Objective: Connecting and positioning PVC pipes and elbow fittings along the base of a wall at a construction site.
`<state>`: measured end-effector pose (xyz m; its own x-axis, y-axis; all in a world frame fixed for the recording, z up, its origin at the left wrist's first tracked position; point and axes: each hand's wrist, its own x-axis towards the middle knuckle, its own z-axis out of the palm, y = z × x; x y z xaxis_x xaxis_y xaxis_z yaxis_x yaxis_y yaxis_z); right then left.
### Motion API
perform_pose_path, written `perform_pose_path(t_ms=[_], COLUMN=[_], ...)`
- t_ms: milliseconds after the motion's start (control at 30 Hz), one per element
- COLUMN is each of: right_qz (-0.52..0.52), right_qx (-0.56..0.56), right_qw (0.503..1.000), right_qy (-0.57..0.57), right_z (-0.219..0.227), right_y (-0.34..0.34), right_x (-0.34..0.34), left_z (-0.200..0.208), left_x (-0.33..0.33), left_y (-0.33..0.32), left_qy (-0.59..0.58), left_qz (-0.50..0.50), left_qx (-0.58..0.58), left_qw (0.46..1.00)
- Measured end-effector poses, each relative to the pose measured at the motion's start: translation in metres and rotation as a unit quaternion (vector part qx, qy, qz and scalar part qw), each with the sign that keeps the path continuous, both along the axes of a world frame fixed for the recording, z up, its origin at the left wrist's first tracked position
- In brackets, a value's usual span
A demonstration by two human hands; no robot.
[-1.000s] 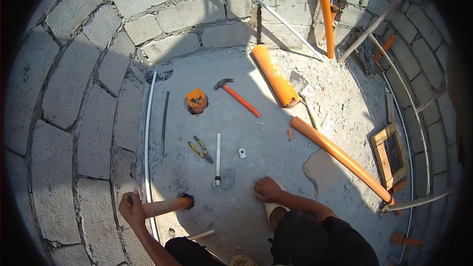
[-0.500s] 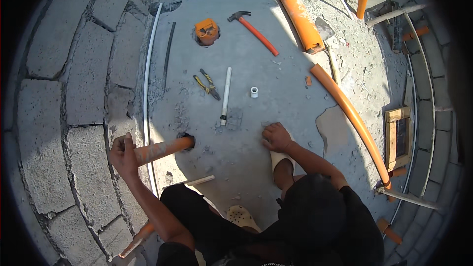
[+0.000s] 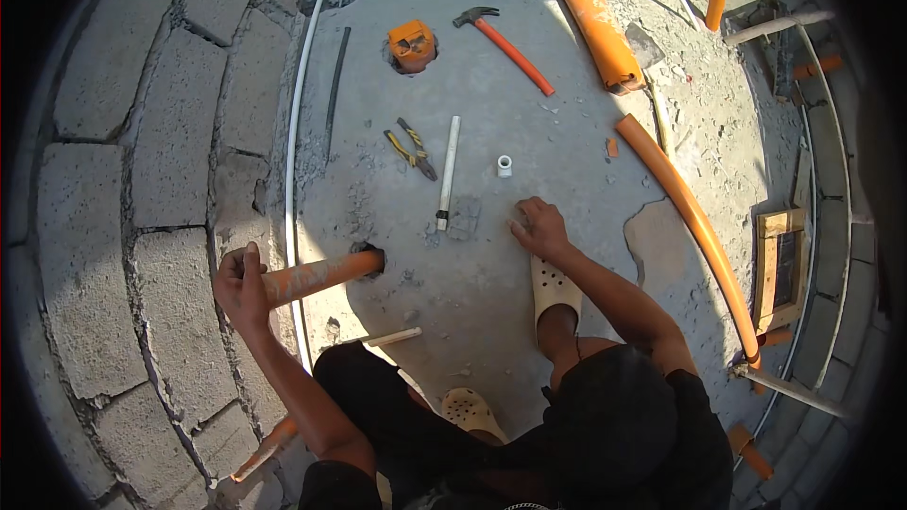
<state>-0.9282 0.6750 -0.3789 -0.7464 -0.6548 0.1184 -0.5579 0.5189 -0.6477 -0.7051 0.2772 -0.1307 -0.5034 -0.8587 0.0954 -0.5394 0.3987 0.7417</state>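
Left hand (image 3: 243,288) unchanged – closed round the free end of the orange pipe (image 3: 326,274), finger wrap partly hidden. Pipe runs to the right of that hand, far end still in the floor hole (image 3: 366,246).

The change is on the right: right hand (image 3: 541,229) has moved forward off the toe of the clog (image 3: 553,291), now just behind it. Fingers loosely bent, thumb apart, nothing visible in it – palm hidden. Can't tell if fingertips touch the floor (image 3: 435,321).

White fitting (image 3: 504,166) sits just ahead and slightly left of the right hand, nearer than half a second ago. White tube (image 3: 450,170) left of it, pliers (image 3: 412,153) farther left, hammer (image 3: 510,55) well ahead.

My read: pipe position's unaffected; only the left hand supports it, right looks free.
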Motion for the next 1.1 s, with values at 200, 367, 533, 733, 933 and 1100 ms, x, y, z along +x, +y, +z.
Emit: perform_pose_path(t_ms=[200,367,533,733,933,1100], right_qz=[-0.12,-0.111,-0.117,-0.113,-0.1,-0.082], right_qx=[-0.001,0.083,0.108,0.107,0.076,0.062], right_qw=[0.992,0.989,0.986,0.987,0.992,0.994], right_qy=[-0.029,-0.049,-0.047,-0.042,-0.034,-0.04], right_z=[-0.015,-0.005,-0.011,-0.021,-0.021,-0.02], right_y=[-0.037,-0.056,-0.062,-0.063,-0.054,-0.046], right_x=[-0.061,-0.07,-0.072,-0.075,-0.074,-0.077], left_z=[-0.009,-0.006,-0.003,-0.002,-0.002,-0.001], left_x=[-0.001,0.001,-0.003,-0.003,-0.002,-0.003], left_y=[-0.002,-0.001,0.005,0.006,0.005,0.004], left_qy=[0.004,0.003,0.0,0.013,0.005,0.003], left_qz=[0.003,0.006,0.008,0.012,0.009,0.012], left_qx=[-0.002,-0.004,0.0,0.009,0.013,0.009], left_qw=[1.0,1.0,1.0,1.0,1.0,1.0])
